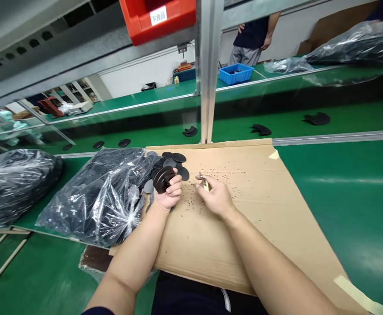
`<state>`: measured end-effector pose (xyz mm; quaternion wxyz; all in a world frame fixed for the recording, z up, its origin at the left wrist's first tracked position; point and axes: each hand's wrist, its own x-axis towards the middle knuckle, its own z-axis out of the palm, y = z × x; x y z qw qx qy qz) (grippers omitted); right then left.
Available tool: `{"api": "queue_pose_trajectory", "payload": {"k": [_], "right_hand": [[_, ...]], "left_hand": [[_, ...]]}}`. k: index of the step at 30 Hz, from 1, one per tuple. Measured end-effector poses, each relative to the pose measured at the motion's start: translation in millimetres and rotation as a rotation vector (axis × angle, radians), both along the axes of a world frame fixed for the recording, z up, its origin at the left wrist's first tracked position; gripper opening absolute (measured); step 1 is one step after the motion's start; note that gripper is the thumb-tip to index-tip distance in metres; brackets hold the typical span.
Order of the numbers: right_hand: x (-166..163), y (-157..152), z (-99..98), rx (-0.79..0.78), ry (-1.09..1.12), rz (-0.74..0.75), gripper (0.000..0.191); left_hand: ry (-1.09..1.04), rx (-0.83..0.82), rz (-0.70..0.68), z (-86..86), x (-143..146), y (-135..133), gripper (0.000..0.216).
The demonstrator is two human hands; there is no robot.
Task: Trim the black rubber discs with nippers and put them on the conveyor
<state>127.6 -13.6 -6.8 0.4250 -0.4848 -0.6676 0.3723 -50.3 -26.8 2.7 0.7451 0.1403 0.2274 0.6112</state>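
Seemingly early on, the left hand point(170, 194) clasps a stack of black discs point(162, 178) over the cardboard sheet point(260, 210), the right hand point(215, 199) pinches a small metal tool point(205, 183) beside it (dark specks point(224, 173) dot the sheet), and the plastic bag point(102, 197) alongside looks full.

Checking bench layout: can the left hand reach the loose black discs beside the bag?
Probably yes: the loose discs lie just beyond the left hand, nothing between, though it already grips a stack of discs.
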Motion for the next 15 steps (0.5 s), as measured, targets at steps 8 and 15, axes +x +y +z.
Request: {"api": "queue_pose_trajectory", "payload": {"k": [8,15], "right_hand": [[2.7,10.9,-9.9,0.08,-0.06,-0.153,0.042],[3.0,11.7,-9.8,0.111,-0.126,-0.156,0.038]], "left_hand": [[0.076,0.018,0.121,-5.3,-9.5,-1.4,0.017],[0.242,0.008,0.155,-14.1,-12.6,0.4,0.012]]}}
